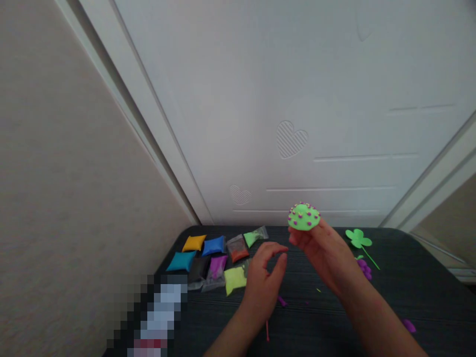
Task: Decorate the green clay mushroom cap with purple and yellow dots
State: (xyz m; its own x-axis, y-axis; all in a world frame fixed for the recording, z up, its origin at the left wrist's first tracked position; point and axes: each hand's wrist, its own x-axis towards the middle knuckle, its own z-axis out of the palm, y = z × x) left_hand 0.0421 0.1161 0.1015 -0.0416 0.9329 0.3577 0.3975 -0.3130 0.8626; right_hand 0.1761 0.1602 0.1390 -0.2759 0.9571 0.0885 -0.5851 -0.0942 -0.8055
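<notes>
My right hand [327,253] is raised over the table, its fingers closed beneath a bright green clay dome [304,218]. Small purple and yellow dots stud the dome, which looks like a mushroom cap; what lies under it is hidden by my fingers. Lower and to the left, my left hand [266,277] is bent with thumb and index fingertips brought together in a pinch. Whether a tiny piece sits between those tips is too small to tell. Below this hand lie a bit of purple clay [282,301] and a thin pinkish stick [267,331].
Clay packets lie at the table's back left, among them a blue packet [213,246], a yellow packet [235,280] and a teal packet [181,261]. At the right are a green clay clover [358,238], a purple grape-like cluster [365,270] and a purple piece [409,326]. A white panel [223,124] rises behind.
</notes>
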